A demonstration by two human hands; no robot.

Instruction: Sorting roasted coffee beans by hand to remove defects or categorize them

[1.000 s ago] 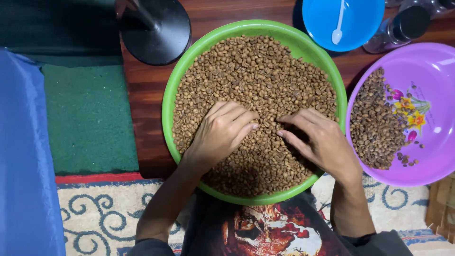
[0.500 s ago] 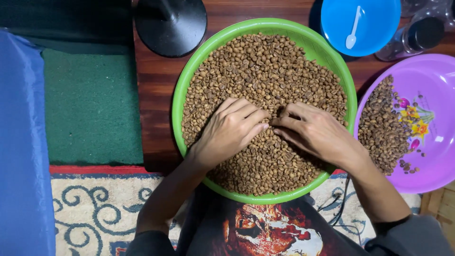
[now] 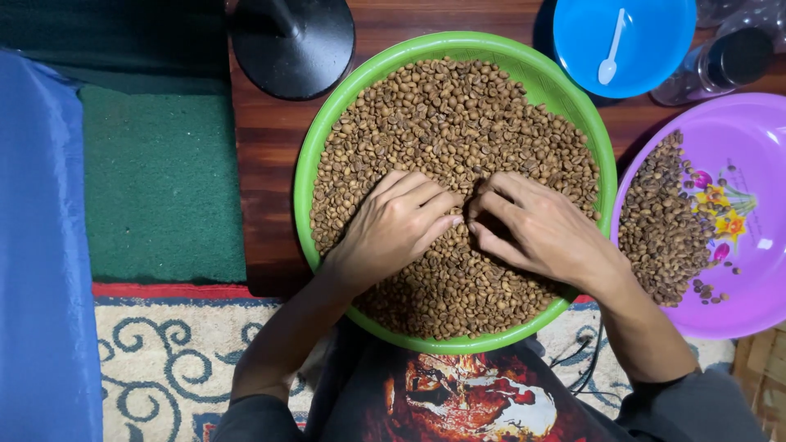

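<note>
Left hand [image 3: 391,229] and right hand [image 3: 532,229] rest palm-down, fingers loosely spread, gripping nothing, fingertips nearly meeting on brown coffee beans [image 3: 442,115] filling round green plastic basin [image 3: 304,176]; purple plastic bowl [image 3: 757,270] right of right hand.

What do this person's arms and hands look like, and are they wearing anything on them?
Both hands, left hand and right hand, are bare: no gloves, rings or watch visible. The forearms are bare too, with dark grey sleeves pushed up toward the elbows.

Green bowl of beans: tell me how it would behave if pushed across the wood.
The green bowl is filled almost to the rim with beans, so it probably feels heavy and slides slowly. Its thin plastic wall may flex. A jolt would likely spill loose beans, which lie near the rim.
</note>
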